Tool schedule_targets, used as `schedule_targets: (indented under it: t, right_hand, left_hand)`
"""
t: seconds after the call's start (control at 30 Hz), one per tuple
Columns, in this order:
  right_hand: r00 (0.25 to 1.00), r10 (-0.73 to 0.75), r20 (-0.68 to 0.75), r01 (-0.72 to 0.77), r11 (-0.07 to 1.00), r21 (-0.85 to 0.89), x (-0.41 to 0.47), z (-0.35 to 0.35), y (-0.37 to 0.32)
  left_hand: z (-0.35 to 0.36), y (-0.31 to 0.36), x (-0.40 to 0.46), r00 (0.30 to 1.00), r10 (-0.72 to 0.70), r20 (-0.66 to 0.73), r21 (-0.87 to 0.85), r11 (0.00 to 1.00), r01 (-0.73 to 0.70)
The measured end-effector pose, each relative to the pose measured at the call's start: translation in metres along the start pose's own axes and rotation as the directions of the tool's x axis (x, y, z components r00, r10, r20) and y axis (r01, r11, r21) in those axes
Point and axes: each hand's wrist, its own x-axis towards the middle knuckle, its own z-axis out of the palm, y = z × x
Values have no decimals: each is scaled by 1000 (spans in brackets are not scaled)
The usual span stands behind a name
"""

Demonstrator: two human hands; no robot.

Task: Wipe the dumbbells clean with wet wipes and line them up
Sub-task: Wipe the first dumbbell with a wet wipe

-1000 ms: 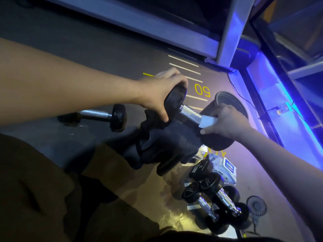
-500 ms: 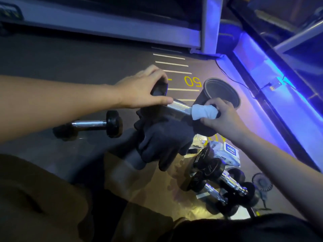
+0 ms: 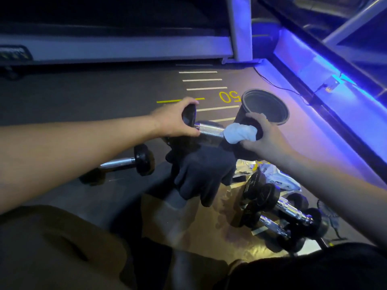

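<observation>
I hold a dumbbell with a knurled metal handle [image 3: 210,129] level above the floor. My left hand [image 3: 174,120] grips its black left head. My right hand [image 3: 266,139] presses a white wet wipe [image 3: 239,133] around the right end of the handle, hiding that head. One dumbbell [image 3: 127,162] lies alone on the floor under my left forearm. Two more dumbbells [image 3: 278,214] lie side by side at lower right. A pack of wet wipes [image 3: 278,181] lies just beyond them.
A black bucket [image 3: 265,107] stands behind my right hand. A dark glove [image 3: 201,170] sits below the held dumbbell on a dark shape. The floor bears yellow "50" marks and white lines. A metal frame post and a blue-lit wall edge close off the back and right.
The held dumbbell has tipped from slanted to level. The wipe has slid along the handle toward its right end and is now bunched up in my right hand.
</observation>
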Motion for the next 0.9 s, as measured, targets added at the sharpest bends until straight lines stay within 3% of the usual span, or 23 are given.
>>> schedule_targets:
  t: [0.17, 0.33, 0.7, 0.9]
  right_hand:
    - [980, 197, -17, -189, 957, 221, -3, -1, -10]
    - [900, 415, 132, -429, 788, 442, -12, 1, -13]
    - [931, 347, 115, -358, 802, 479, -11, 5, -12]
    - [947, 315, 59, -302, 815, 495, -21, 13, -9]
  left_hand:
    - [-1, 1, -4, 996, -76, 37, -192, 978, 82]
    - [3, 2, -9, 986, -157, 63, -333, 928, 169]
    - [6, 1, -7, 982, -183, 33, -369, 911, 182]
    - [17, -8, -13, 984, -137, -118, -284, 954, 98]
